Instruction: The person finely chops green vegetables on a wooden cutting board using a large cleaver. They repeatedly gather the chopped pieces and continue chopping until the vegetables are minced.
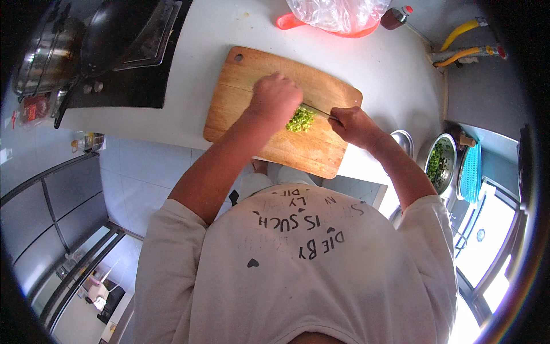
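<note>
A wooden cutting board [240, 90] lies aslant on the white counter in front of me. On it is a small heap of finely chopped green vegetable [300, 119]. My right hand [353, 124] grips the handle of a knife [318, 110], whose blade points left along the far side of the heap. My left hand [277, 96], fingers curled, is at the blade's far end, just left of the heap. Whether its fingers press on the blade or hold something beneath is hidden by the hand itself.
Beyond the board, a clear plastic bag [339, 15] sits in a red plastic container [290, 21] beside a dark bottle [395, 18]. A metal bowl of chopped greens [451, 172] and a turquoise basket [470, 172] stand at the right. At the left are a black cooktop [124, 92] and a steel pot [47, 60].
</note>
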The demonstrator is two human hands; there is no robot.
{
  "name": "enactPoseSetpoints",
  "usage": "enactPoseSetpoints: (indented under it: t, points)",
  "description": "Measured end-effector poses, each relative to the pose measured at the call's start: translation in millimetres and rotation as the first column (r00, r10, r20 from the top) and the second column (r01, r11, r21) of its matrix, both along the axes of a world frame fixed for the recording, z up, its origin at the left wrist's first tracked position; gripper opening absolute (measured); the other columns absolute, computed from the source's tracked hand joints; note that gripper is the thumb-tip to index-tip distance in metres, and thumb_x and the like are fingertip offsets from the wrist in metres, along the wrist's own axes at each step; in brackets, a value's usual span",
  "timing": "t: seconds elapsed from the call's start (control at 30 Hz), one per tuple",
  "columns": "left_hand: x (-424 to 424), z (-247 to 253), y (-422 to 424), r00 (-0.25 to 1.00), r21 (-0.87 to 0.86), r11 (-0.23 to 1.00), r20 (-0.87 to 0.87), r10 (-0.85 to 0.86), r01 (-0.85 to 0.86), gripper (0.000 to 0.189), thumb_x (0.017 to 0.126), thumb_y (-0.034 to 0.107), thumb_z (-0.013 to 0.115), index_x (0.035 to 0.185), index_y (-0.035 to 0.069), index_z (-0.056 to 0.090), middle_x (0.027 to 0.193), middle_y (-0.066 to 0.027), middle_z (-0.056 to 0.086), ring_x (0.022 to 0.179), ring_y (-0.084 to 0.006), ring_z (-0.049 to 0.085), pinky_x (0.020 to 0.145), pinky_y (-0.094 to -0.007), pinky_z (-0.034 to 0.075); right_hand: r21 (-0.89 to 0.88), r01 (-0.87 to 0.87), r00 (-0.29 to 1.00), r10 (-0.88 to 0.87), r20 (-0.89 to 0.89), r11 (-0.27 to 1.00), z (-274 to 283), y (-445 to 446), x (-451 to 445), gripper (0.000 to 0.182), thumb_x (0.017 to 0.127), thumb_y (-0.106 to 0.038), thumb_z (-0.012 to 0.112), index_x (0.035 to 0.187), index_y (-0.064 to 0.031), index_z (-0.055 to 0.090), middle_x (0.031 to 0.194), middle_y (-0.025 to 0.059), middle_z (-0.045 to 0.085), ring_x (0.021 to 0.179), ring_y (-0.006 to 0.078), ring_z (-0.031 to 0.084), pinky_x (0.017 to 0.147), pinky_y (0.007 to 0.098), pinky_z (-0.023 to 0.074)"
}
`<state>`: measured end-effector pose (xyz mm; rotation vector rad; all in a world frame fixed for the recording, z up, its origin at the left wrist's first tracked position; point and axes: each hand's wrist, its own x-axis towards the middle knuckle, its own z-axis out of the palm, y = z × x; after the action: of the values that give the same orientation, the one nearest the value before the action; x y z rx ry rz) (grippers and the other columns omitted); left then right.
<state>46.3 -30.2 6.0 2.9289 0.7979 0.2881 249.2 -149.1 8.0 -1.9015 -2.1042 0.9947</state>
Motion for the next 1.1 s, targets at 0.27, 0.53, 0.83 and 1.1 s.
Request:
enactPoseSetpoints:
  t: [0.27, 0.53, 0.83, 1.1]
  points:
    - [-41, -13, 36, 0.993, -0.146, 0.982, 0.038, -0.113, 0.117, 0.006, 0.069, 0.010, 0.060, 0.075, 0.011, 0.059, 0.076, -0.0052, 0.059, 0.084, -0.0259, 0.061, 0.067, -0.0392, 0.052, -0.206, 0.015, 0.980, 0.027, 0.197, 0.978, 56, 22, -56, 0.011, 0.084, -0.007, 0.053, 0.088, 0.0018, 0.058, 0.070, 0.0213, 0.062, 0.068, 0.0363, 0.065, 0.059, 0.0453, 0.0532]
    - [-15, 17, -35, 0.996, 0.159, 0.986, -0.078, -0.038, 0.050, 0.009, 0.060, 0.014, 0.061, 0.067, 0.011, 0.056, 0.068, -0.0040, 0.052, 0.074, -0.0218, 0.056, 0.059, -0.0337, 0.050, 0.133, 0.003, 0.998, 0.005, -0.062, 0.991, -14, -33, -12, 0.012, 0.084, -0.013, 0.057, 0.084, -0.0017, 0.054, 0.071, 0.0163, 0.059, 0.069, 0.0342, 0.063, 0.061, 0.0441, 0.0514]
    - [-55, -11, 9, 0.999, -0.126, 0.991, 0.040, -0.036, 0.041, 0.006, 0.069, 0.008, 0.061, 0.075, 0.010, 0.059, 0.078, -0.0049, 0.059, 0.085, -0.0259, 0.060, 0.066, -0.0397, 0.052, -0.310, -0.040, 0.962, 0.121, 0.246, 0.950, 69, 20, -66, 0.014, 0.084, -0.006, 0.052, 0.093, 0.0002, 0.060, 0.075, 0.0211, 0.063, 0.072, 0.0342, 0.066, 0.061, 0.0432, 0.0541]
    - [-33, 1, -28, 0.999, 0.057, 0.997, 0.001, -0.042, 0.041, 0.010, 0.065, 0.013, 0.061, 0.073, 0.008, 0.059, 0.072, -0.0037, 0.056, 0.076, -0.0217, 0.058, 0.063, -0.0354, 0.050, 0.078, 0.028, 0.998, -0.032, 0.052, 0.997, -1, -40, -39, 0.011, 0.085, -0.012, 0.055, 0.084, -0.0008, 0.056, 0.071, 0.0172, 0.061, 0.067, 0.0347, 0.064, 0.059, 0.0431, 0.0522]
